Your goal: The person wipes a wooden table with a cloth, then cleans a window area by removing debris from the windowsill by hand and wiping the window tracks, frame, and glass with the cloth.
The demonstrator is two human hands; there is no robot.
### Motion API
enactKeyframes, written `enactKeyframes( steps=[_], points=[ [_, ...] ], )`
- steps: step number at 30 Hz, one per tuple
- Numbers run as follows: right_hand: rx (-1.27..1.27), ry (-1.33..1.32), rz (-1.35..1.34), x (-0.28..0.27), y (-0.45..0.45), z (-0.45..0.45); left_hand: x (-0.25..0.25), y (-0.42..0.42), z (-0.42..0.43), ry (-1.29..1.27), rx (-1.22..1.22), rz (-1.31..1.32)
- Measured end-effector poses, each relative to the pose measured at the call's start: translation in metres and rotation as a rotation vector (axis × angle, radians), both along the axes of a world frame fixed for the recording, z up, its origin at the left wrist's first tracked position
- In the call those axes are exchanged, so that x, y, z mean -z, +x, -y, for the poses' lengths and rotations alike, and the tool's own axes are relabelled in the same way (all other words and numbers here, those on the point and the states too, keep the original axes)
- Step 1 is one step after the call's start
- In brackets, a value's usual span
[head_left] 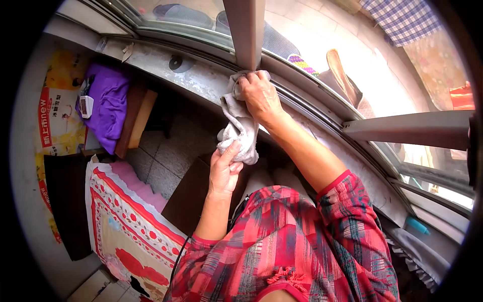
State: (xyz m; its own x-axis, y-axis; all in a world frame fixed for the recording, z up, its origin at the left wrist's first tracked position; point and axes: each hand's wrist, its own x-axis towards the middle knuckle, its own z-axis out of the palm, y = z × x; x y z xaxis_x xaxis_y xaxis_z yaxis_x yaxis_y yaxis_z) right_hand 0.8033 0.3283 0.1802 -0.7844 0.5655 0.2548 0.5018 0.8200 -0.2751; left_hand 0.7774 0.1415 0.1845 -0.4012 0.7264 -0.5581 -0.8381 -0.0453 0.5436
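A crumpled grey-white cloth (240,123) hangs between my two hands at the window sill. My right hand (259,93) presses its upper end against the foot of the upright window frame (245,35), by the sliding track. Lower down, my left hand (225,166) grips the bunched bottom of the cloth with fingers and thumb. Part of the cloth is hidden under the fingers of my right hand. The worn sill (201,78) runs beneath the cloth and along the window.
Beyond the window are shoes (344,80) and a blue checked cloth (402,20). To the left lie a purple garment (108,105) with a small white device (86,106) and a red-and-white floral cloth (136,231). Another window frame bar (407,129) juts in from the right.
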Motion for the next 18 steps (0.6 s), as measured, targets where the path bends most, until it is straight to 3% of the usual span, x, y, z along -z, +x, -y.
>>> enactKeyframes(
  steps=[6, 12, 16, 18],
  points=[
    [-0.041, 0.039, -0.063, 0.009, 0.000, 0.004, 0.005, 0.002, 0.010, -0.021, -0.024, 0.016],
    [-0.021, 0.175, 0.098, 0.011, -0.041, 0.005, 0.001, -0.030, 0.008, 0.037, -0.134, -0.040],
    [-0.062, 0.313, 0.064, 0.022, -0.054, 0.002, 0.005, -0.040, 0.006, 0.039, -0.137, -0.041],
    [-0.168, 0.373, -0.119, 0.024, -0.069, -0.003, 0.008, -0.040, 0.003, 0.054, -0.141, -0.026]
  ],
)
